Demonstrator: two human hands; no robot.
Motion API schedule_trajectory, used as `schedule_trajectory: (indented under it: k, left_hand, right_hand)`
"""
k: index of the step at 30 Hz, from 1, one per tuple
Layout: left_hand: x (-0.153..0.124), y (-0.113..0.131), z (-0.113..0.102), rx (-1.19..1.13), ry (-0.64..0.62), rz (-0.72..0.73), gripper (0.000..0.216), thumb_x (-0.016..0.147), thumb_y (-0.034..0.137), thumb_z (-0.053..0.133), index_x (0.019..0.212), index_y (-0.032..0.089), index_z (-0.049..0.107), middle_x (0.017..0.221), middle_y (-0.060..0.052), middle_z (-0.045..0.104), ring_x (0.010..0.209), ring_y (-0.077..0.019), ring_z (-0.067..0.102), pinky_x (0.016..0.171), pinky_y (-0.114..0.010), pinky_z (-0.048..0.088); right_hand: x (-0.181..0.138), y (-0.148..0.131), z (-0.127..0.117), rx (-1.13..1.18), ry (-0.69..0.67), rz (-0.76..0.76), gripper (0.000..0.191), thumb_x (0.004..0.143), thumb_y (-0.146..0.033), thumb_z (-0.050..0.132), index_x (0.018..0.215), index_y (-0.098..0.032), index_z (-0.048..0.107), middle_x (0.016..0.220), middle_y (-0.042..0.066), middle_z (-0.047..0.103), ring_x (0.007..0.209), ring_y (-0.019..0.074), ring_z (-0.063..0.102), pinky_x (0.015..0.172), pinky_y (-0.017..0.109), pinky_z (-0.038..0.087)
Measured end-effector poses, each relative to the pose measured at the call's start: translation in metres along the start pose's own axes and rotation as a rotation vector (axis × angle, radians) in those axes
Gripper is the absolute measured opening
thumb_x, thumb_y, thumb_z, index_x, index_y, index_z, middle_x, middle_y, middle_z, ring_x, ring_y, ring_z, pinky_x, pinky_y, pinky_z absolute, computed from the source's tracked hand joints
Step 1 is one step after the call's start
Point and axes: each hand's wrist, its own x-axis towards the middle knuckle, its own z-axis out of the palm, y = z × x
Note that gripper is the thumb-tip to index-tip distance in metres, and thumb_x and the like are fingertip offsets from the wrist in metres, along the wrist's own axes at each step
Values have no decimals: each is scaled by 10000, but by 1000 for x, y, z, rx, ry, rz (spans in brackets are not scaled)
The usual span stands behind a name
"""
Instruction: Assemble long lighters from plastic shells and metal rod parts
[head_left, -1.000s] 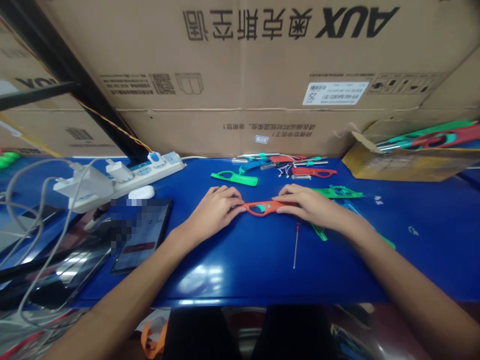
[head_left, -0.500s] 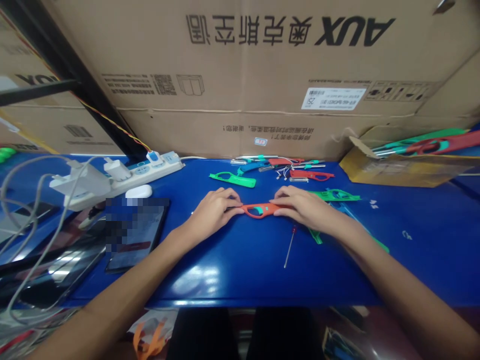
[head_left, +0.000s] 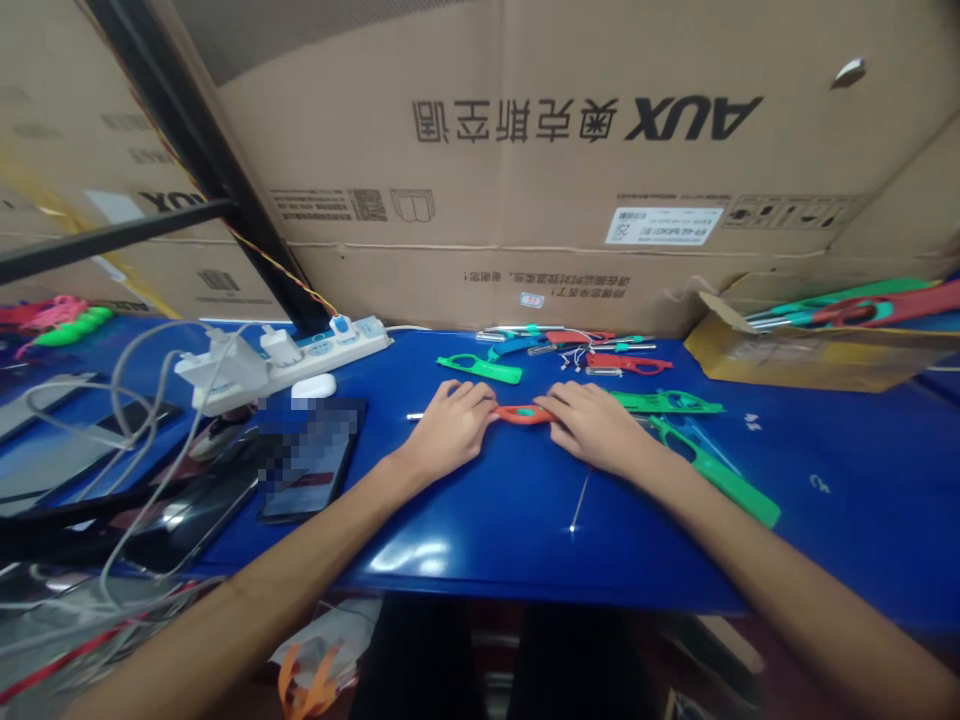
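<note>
An orange-red long-reach lighter (head_left: 523, 413) with a green trigger lies level between my two hands just above or on the blue table. My left hand (head_left: 452, 428) is closed round its nozzle side, and a metal tip (head_left: 415, 416) sticks out past that hand. My right hand (head_left: 596, 425) grips the other end, knuckles up, hiding it. Below the right hand lies a screwdriver (head_left: 580, 500), its handle covered. Green lighter shells (head_left: 720, 475) lie right of my right hand, and another green shell (head_left: 480, 368) rests behind my hands.
Red and blue lighter parts with metal tubes and wires (head_left: 577, 345) lie along the cardboard wall (head_left: 480, 220). An open carton (head_left: 817, 360) holding lighters stands back right. On the left are a power strip (head_left: 292, 375), white cables, an earbud case (head_left: 313, 386) and phones (head_left: 315, 470).
Both hands have rolled over the lighter, covering more of it, and its handle loop now shows narrower. A green shell at right shows more fully. The camera view has shifted.
</note>
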Motion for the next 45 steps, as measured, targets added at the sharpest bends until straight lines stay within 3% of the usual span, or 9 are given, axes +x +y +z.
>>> schedule_trajectory:
  k: [3, 7, 12, 17, 23, 32, 38, 42, 45]
  left_hand:
    - [1, 3, -1, 17, 36, 4, 269, 1068, 218, 415, 1104, 134, 668, 1168, -87, 704, 1071, -230, 636, 1014, -416, 392]
    - [2, 8, -4, 116, 91, 55, 331, 1051, 274, 476, 1312, 99, 577, 1272, -134, 679, 1139, -270, 618, 1080, -469, 363]
    - [3, 10, -5, 210, 121, 139, 242, 1049, 184, 438, 1128, 102, 651, 945, -93, 735, 881, -243, 647, 1024, -476, 407]
    - [4, 13, -7, 246, 140, 162, 269, 1006, 80, 407, 1104, 124, 654, 883, -81, 716, 847, -240, 639, 1045, -509, 391]
    - [6, 18, -5, 192, 180, 194, 297, 981, 75, 431, 1211, 88, 619, 1140, -135, 715, 1006, -262, 652, 987, -434, 441]
    - [6, 9, -9, 172, 205, 182, 325, 979, 30, 399, 1190, 123, 629, 1072, -93, 743, 945, -230, 683, 964, -436, 450]
    - [0, 23, -18, 106, 420, 171, 357, 998, 174, 552, 1355, 198, 547, 1346, -87, 669, 1309, -267, 547, 1140, -524, 335]
    - [-6, 24, -22, -67, 469, 215, 53, 990, 223, 589, 1017, 233, 633, 950, 1, 755, 874, -179, 658, 952, -415, 455]
    - [-5, 9, -24, -81, 597, -11, 55, 1001, 254, 573, 1022, 229, 618, 949, -29, 730, 877, -195, 649, 885, -410, 465]
  right_hand:
    - [3, -4, -2, -49, 5, 30, 164, 986, -209, 573, 1112, -156, 663, 1056, 105, 688, 964, 252, 623, 758, 332, 394]
    - [4, -2, -8, -9, 0, 104, 144, 1033, -227, 506, 1040, -171, 639, 937, 69, 709, 823, 212, 640, 615, 312, 312]
    - [3, -7, -15, 22, -36, 98, 151, 1027, -223, 488, 1013, -165, 627, 924, 73, 725, 774, 202, 659, 583, 309, 267]
    - [9, -18, -19, 6, -176, 212, 179, 1016, -284, 517, 985, -154, 637, 905, 113, 752, 763, 242, 702, 557, 319, 251]
    - [11, -24, -23, -43, -249, 219, 234, 1051, -269, 457, 1019, -118, 633, 891, 159, 756, 783, 287, 730, 572, 323, 301]
    - [1, -8, -33, -71, -279, 228, 329, 1050, -442, 494, 1003, -149, 638, 832, 123, 743, 786, 268, 717, 578, 310, 255]
    - [-6, 1, -25, -120, -222, 221, 221, 1030, -314, 499, 1013, -133, 625, 809, 127, 736, 747, 259, 698, 579, 330, 246]
    - [-5, 6, -29, -138, -215, 287, 191, 1009, -277, 489, 1049, -140, 617, 851, 139, 744, 782, 264, 699, 589, 323, 268]
    - [-7, 18, -33, -139, -204, 358, 206, 1002, -300, 508, 1081, -141, 612, 928, 160, 751, 809, 265, 704, 586, 311, 283]
